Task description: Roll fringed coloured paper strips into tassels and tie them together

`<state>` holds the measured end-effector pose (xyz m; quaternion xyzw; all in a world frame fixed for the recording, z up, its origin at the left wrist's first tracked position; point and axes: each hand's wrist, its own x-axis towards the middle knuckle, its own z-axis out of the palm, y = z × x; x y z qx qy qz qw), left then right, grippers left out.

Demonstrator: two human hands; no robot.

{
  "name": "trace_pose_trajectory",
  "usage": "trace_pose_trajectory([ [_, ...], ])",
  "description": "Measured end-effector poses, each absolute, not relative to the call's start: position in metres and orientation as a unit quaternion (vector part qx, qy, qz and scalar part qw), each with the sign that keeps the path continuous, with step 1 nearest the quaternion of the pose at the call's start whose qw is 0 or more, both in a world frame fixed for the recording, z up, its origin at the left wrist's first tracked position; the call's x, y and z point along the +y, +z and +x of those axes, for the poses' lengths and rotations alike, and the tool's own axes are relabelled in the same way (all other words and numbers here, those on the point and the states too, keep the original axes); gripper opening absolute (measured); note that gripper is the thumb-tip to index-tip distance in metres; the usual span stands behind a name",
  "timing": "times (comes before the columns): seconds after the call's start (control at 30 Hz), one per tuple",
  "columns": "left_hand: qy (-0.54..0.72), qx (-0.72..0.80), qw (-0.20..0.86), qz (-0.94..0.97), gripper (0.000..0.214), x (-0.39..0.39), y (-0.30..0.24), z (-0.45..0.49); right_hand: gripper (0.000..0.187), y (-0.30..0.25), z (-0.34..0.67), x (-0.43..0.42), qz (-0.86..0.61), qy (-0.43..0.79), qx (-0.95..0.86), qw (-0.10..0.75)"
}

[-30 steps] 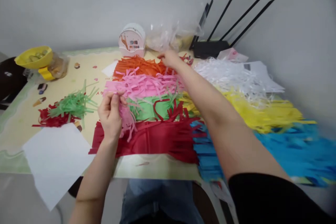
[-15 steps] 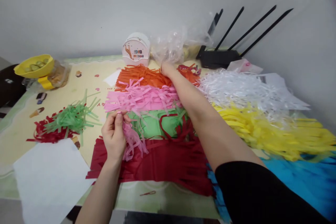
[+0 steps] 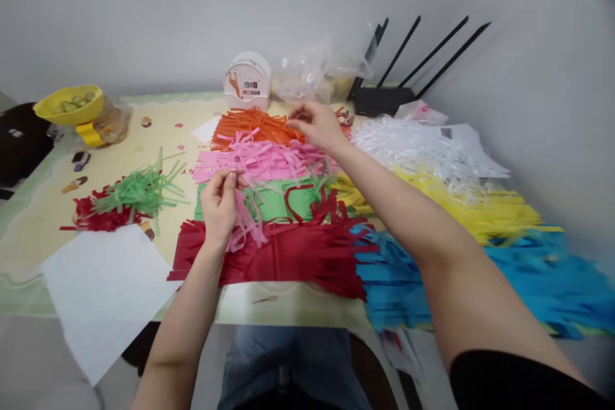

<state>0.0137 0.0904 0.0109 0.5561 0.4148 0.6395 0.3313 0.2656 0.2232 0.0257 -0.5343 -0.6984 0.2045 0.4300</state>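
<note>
Your left hand (image 3: 220,205) pinches pink paper strips (image 3: 246,224) dangling below its fingers. Your right hand (image 3: 314,127) curls beside orange fringed paper (image 3: 250,128); its grip can't be told.

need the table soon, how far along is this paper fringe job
Done: coloured sheets lie cut into fringe, and a loose green and red pile sits left. In hand: the left hand grips pink strips; the right hand is at the orange fringe. Left: the white sheet looks uncut.
</note>
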Motion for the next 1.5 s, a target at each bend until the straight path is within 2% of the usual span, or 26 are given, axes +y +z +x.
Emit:
trace_pose_trajectory([
  [0.13,0.634,0.376,0.320,0.596,0.043,0.087,0.013,0.020,0.011,0.032,0.252,0.144,-0.426,0.310,-0.675,0.516],
  [0.27,0.598,0.346,0.317,0.650,0.045,0.085,0.015,0.031,0.028,0.035,0.245,0.091,-0.384,0.404,-0.632,0.538],
  [0.37,0.570,0.320,0.315,0.688,0.045,0.084,0.017,0.041,0.032,0.034,0.242,0.070,-0.377,0.430,-0.611,0.547],
  [0.6,0.520,0.304,0.327,0.728,0.040,0.066,0.031,0.049,0.025,0.033,0.242,0.046,-0.368,0.407,-0.613,0.569],
  [1.0,0.525,0.304,0.306,0.734,0.036,0.018,0.046,0.052,0.016,0.052,0.245,0.001,-0.352,0.229,-0.739,0.527],
  [1.2,0.516,0.318,0.278,0.745,0.037,0.008,0.055,0.049,0.017,0.053,0.247,-0.004,-0.363,0.221,-0.755,0.500],
  [1.5,0.486,0.307,0.359,0.735,0.036,0.005,0.061,0.044,0.027,0.062,0.247,-0.009,-0.352,0.267,-0.749,0.494],
])
